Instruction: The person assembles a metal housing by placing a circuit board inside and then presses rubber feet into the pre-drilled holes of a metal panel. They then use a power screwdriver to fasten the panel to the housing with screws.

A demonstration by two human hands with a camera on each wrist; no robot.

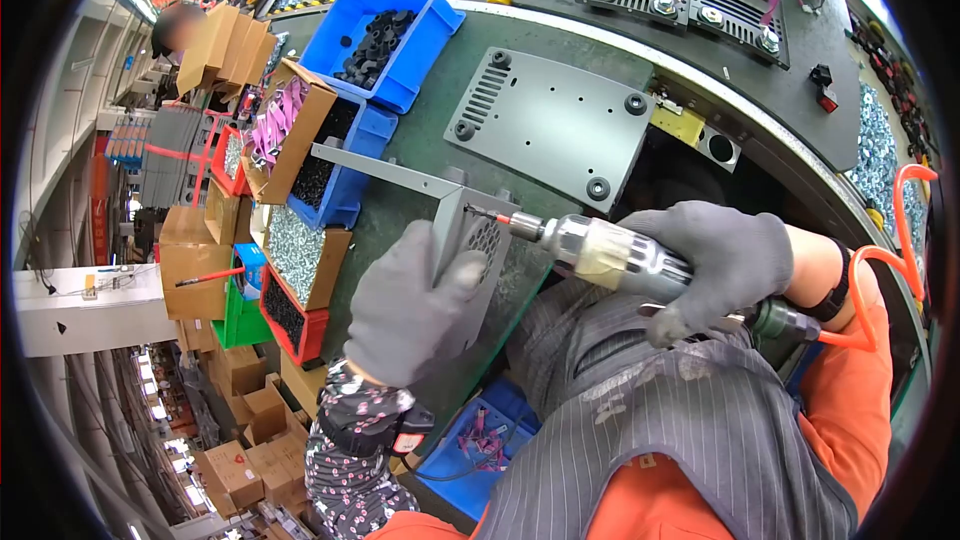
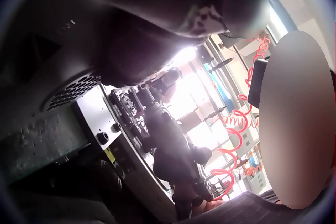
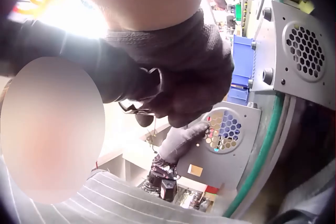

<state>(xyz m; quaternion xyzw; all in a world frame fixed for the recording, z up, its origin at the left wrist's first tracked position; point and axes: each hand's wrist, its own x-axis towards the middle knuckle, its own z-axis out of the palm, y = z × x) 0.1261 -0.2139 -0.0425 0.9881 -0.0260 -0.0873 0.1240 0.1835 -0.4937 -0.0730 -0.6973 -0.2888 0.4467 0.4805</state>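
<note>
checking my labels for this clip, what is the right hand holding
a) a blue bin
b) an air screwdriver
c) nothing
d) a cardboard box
b: the right hand grips the air screwdriver, whose bit is set against the grey panel that the left hand holds upright.

Left hand [image 1: 410, 305] gloved, fingers curled gripping; right hand [image 1: 715, 265] gloved, fist clenched
</note>
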